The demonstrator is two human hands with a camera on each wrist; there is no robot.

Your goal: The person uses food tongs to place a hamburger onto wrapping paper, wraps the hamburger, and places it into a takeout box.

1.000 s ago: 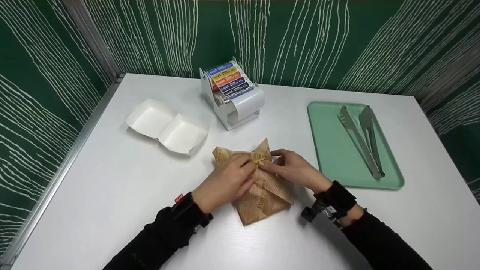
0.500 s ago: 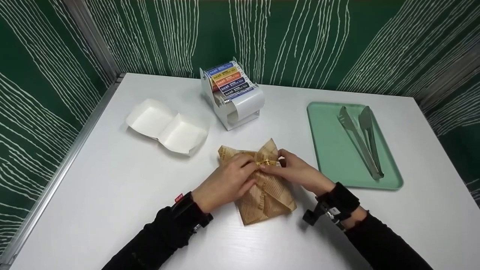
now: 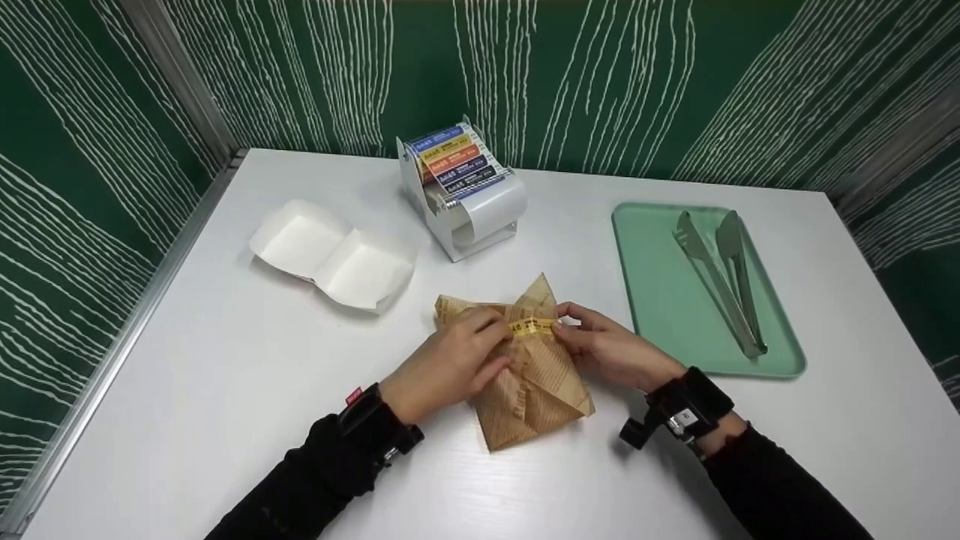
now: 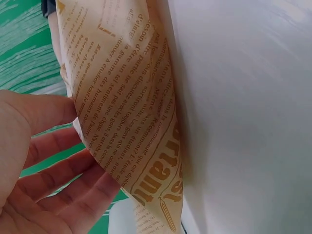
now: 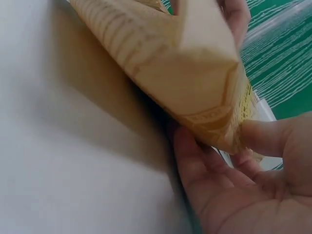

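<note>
A parcel in brown newsprint-pattern wrapping paper point(image 3: 536, 409) lies at the front middle of the table, one pointed flap standing up at its far end. A yellow printed tape strip point(image 3: 534, 327) crosses its top. My left hand point(image 3: 450, 364) holds the parcel's left side, fingertips at the tape's left end; in the left wrist view the thumb and fingers meet the edge of the paper point(image 4: 131, 107). At the tape's right end my right hand point(image 3: 615, 351) pinches the parcel's edge, thumb on top and fingers low at the side, as the right wrist view shows.
An unfolded white food box point(image 3: 349, 262) stands at the left. Behind the parcel is a white dispenser point(image 3: 491, 206) with colour-striped labels. The green tray point(image 3: 652, 300) on the right carries metal tongs point(image 3: 720, 292). A green wall point(image 3: 420, 67) bounds the table's back.
My right hand has slid right along the tape to the parcel's edge, so more of the yellow strip shows. The parcel's upper end has shifted slightly right; my left hand has stayed nearly still.
</note>
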